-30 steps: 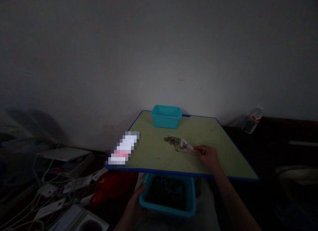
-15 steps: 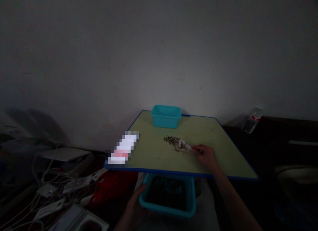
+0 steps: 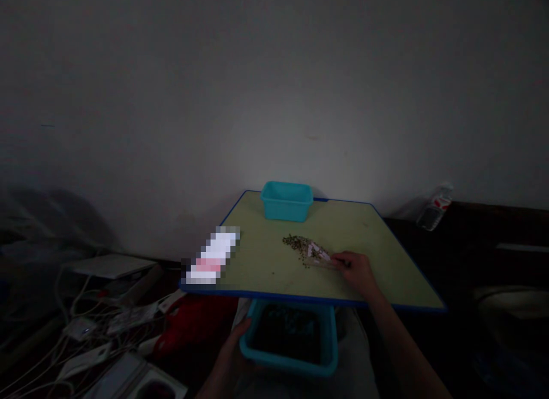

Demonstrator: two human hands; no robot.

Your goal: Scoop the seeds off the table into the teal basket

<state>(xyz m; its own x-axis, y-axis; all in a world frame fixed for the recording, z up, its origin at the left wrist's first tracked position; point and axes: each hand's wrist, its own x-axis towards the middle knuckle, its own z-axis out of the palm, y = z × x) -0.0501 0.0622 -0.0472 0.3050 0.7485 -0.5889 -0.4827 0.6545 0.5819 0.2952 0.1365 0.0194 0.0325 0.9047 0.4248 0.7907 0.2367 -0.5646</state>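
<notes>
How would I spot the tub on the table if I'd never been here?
Find the blue-edged table. Near its far edge stands the turquoise tub. Unlike the lower tub held by the left hand, it stands there untouched.

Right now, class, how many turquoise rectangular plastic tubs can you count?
2. One turquoise rectangular plastic tub stands near the far edge of the blue-rimmed, pale-green table; the other tub, held by the left hand's fingers, sits below the near edge. Dark areas could hide more.

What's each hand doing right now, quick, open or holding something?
Left hand: closed on the lower blue tub, at its left side.
Right hand: closed, holding a clear scoop-like tool.
</notes>
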